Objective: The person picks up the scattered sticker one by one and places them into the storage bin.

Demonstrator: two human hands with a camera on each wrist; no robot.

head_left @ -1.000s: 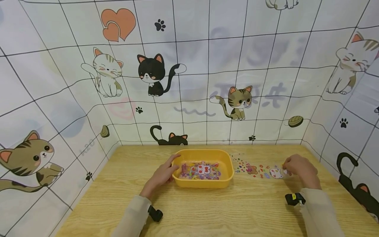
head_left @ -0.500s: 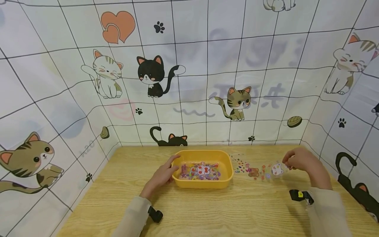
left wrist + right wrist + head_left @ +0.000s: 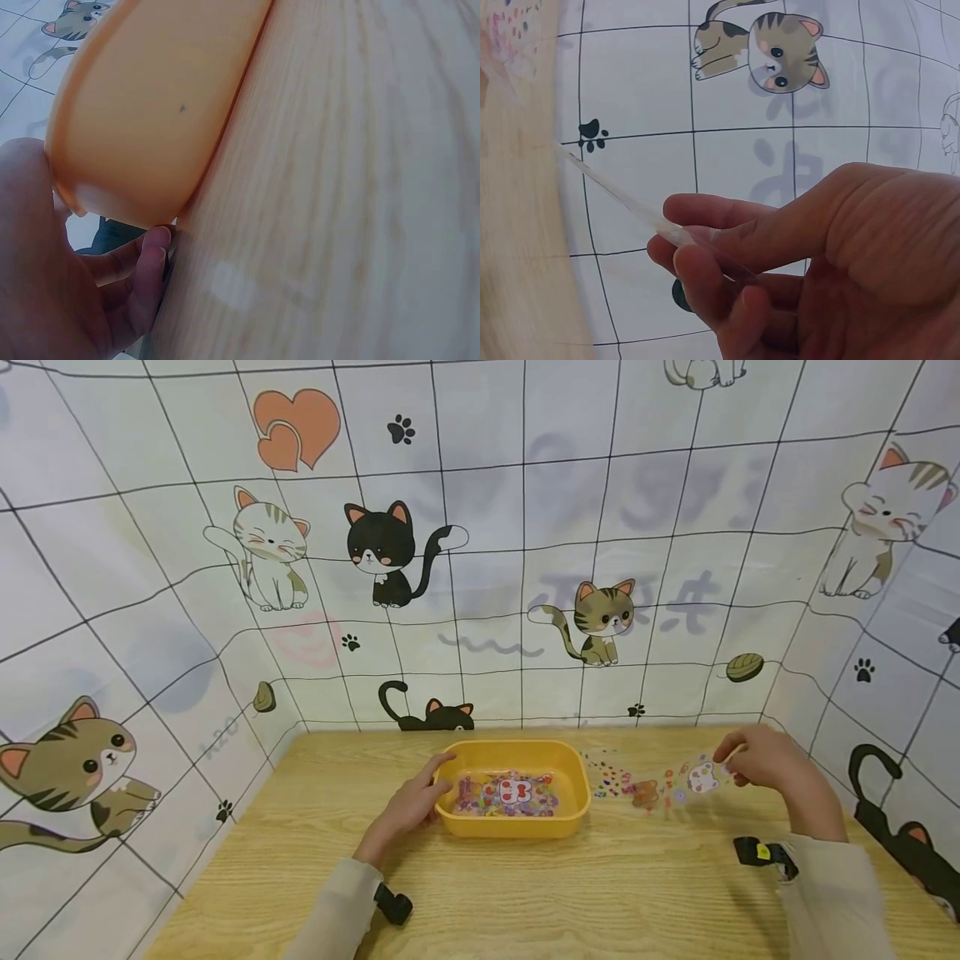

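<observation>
In the head view, my left hand (image 3: 408, 802) holds the left end of a yellow plastic basin (image 3: 513, 828). The left wrist view shows curled fingertips (image 3: 156, 238) at the lower corner of its orange-looking wall (image 3: 165, 105). Colourful stickers (image 3: 516, 791), including a white face with a red bow, lie inside the basin. To its right, my right hand (image 3: 765, 760) pinches the edge of a clear sticker sheet (image 3: 702, 778) with a white animal face and a brown bear. Seen nearly edge-on in the right wrist view, the sheet (image 3: 622, 196) runs out from between thumb and fingers.
Small coloured dot stickers (image 3: 611, 779) lie on the wooden table (image 3: 570, 893) between basin and bear; whether they belong to the same sheet, I cannot tell. A cat-printed wall covering (image 3: 487, 568) stands behind the table and along both sides.
My right hand has risen slightly and moved a little right, lifting the right part of the sticker sheet off the table. The left hand and the basin have stayed in place.
</observation>
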